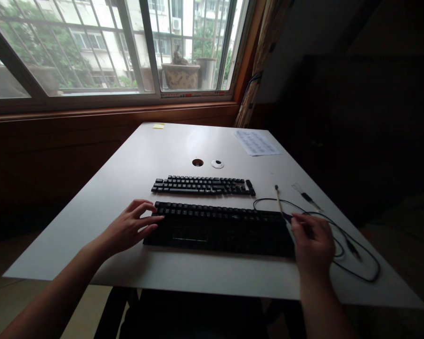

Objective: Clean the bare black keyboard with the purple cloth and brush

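Note:
A black keyboard lies near the table's front edge. Keycaps sit along its back rows, while its front part looks dark and bare, too dim to make out fully. My left hand rests at the keyboard's left end, fingers spread, fingertips touching its corner. In my right hand, above the keyboard's right end, the fingers are closed round a thin brush-like tool with a pale shaft and a small dark tip pointing away from me. Behind the keyboard, loose black keycaps are laid out in rows.
A black cable loops over the right side of the table. Near it lies a wire keycap puller. Farther back are a round table hole, a white ring-shaped cover, printed paper and yellow sticky notes.

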### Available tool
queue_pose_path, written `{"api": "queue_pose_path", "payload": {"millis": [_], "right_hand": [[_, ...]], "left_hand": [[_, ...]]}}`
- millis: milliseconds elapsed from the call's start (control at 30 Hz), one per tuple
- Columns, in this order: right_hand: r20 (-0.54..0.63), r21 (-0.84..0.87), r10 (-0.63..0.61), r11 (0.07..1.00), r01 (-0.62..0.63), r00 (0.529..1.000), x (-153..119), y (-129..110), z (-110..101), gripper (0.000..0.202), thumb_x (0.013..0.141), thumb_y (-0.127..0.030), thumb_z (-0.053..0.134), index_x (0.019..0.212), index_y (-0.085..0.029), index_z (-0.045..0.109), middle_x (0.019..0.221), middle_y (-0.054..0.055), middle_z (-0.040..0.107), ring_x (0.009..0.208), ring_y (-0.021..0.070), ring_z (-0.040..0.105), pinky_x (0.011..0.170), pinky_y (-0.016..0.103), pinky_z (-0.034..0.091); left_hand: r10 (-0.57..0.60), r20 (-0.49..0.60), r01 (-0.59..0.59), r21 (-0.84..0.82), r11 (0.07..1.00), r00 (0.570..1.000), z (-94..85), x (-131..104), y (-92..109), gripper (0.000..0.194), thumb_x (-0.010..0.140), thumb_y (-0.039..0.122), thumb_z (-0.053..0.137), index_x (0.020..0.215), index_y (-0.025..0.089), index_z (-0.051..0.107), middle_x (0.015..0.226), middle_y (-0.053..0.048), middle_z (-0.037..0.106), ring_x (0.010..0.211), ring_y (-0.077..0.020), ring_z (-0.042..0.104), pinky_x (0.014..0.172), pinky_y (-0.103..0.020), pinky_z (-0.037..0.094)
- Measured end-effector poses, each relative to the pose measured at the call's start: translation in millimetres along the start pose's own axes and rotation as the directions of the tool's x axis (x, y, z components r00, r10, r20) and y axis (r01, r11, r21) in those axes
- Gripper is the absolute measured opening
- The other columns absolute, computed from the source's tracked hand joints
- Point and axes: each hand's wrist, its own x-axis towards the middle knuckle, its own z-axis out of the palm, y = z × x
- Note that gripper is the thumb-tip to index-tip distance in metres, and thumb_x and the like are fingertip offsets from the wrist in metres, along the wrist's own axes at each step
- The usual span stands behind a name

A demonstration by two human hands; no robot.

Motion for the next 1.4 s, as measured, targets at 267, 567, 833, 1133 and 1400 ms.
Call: {"api": "queue_pose_path", "payload": {"millis": [267,567,833,1133,1400], "right_hand": [[0.008,0.006,-0.010,1.000,0.010,1.000,0.4,0.5,-0.8,0.017,0.092,-0.035,0.069,0.100,-0.023,0.076,0.097,0.004,0.064,0.081,0.0183,0.058,0.077,0.037,0.050],[0.011,0.003,0.010,1.000,-0.010,1.000,-0.7,1.2,0.2,0.016,0.092,-0.035,0.068,0.099,-0.023,0.076,0.098,0.004,0.063,0.080,0.0177,0.059,0.077,0.037,0.051],[0.026,0.001,0.022,1.000,-0.022,0.999,-0.3,4.2,-0.6,0.018,0.092,-0.038,0.068,0.099,-0.023,0.075,0.097,0.004,0.064,0.078,0.0176,0.059,0.076,0.038,0.051],[0.023,0.005,0.017,1.000,-0.017,1.000,-0.6,2.8,0.0,0.017,0.091,-0.037,0.069,0.099,-0.023,0.075,0.099,0.004,0.064,0.080,0.0177,0.060,0.076,0.037,0.052],[0.025,-0.003,-0.018,1.000,0.018,1.000,0.1,1.2,0.1,0.015,0.092,-0.035,0.068,0.096,-0.022,0.075,0.097,0.004,0.065,0.079,0.0177,0.059,0.076,0.036,0.050]], "left_hand": [[-0.008,-0.060,0.009,0.016,1.000,0.998,-8.8,9.9,-11.5,0.029,0.100,0.026,0.062,0.127,0.034,0.071,0.128,-0.008,0.062,0.115,-0.0279,0.056,0.096,-0.045,0.054],[-0.143,-0.140,0.139,-0.034,0.990,0.980,14.4,69.0,-66.5,0.048,0.106,0.032,0.050,0.153,0.023,0.044,0.128,-0.010,0.071,0.124,-0.0310,0.053,0.106,-0.051,0.046],[-0.132,-0.047,0.132,-0.007,0.991,0.990,40.3,98.8,-99.0,0.046,0.106,0.033,0.043,0.150,0.019,0.047,0.126,-0.008,0.075,0.129,-0.0313,0.051,0.109,-0.051,0.041],[-0.119,-0.033,0.119,0.006,0.993,0.992,42.4,100.2,-102.4,0.041,0.104,0.027,0.044,0.142,0.020,0.057,0.125,-0.008,0.076,0.129,-0.0302,0.054,0.106,-0.052,0.045],[-0.205,-0.053,0.209,0.062,0.976,0.977,35.5,92.0,-124.7,0.040,0.102,0.028,0.046,0.137,0.023,0.062,0.121,-0.009,0.077,0.130,-0.0318,0.054,0.106,-0.053,0.044]]}}
